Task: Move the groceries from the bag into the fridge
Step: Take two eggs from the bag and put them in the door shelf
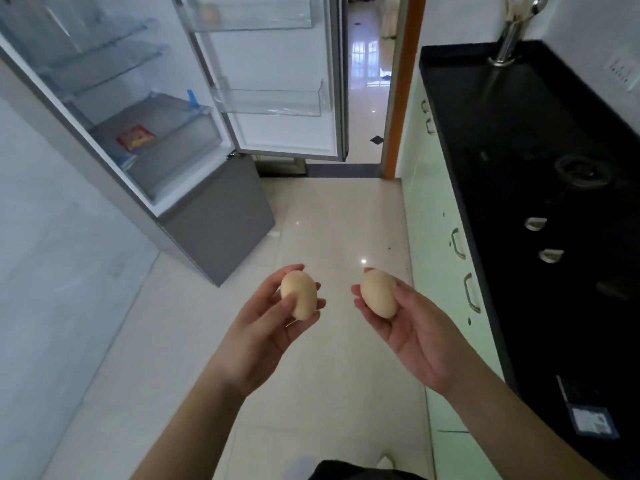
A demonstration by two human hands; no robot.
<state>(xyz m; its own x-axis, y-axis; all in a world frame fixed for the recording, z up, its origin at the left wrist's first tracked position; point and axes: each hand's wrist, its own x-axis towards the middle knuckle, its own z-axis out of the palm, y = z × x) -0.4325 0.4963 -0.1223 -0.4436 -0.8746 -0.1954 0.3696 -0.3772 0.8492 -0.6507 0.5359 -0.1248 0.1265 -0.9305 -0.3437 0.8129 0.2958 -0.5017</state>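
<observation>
My left hand (263, 327) holds a pale brown egg (300, 294) between thumb and fingers, palm up, above the floor. My right hand (412, 327) cradles a second egg (379, 293) the same way, a hand's width to the right. The fridge (218, 233) stands ahead on the left with its upper door (277, 133) swung wide. Glass shelves (104, 57) and a clear drawer (166, 147) show inside; a red and yellow packet (135, 137) lies in the drawer. No bag is in view.
A black countertop (540, 202) with a tap (509, 32) and a gas hob (581, 171) runs along the right, pale green cabinets (440, 237) below. A white wall is on the left. Tiled floor (329, 220) leads to a doorway (367, 81) behind the fridge door.
</observation>
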